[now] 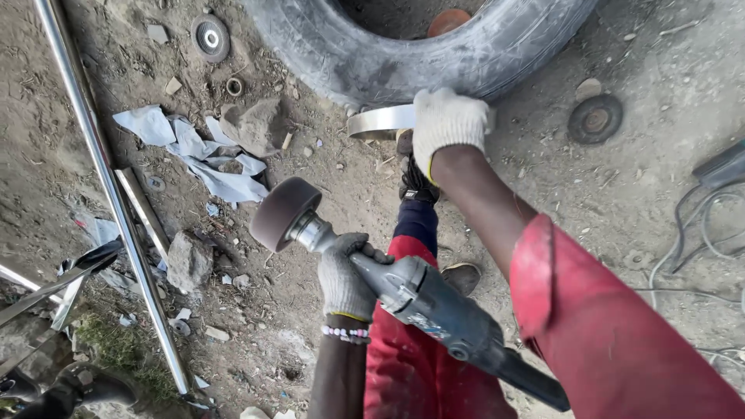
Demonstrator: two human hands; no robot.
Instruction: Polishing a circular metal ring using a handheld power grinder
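While my left hand (344,281) is wrapped tight round the neck of the grey angle grinder (419,299) with its dark round buffing wheel (281,212), my right hand (448,120) clamps the curved shiny steel strip (380,121) against the worn black tyre (411,46) at the far side — best braced firmly there, wheel meeting the strip gently.

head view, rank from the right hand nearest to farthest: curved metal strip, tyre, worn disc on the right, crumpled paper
1. curved metal strip, gripped by the right hand
2. tyre, just above
3. worn disc, to its right on the dirt
4. crumpled paper, far left
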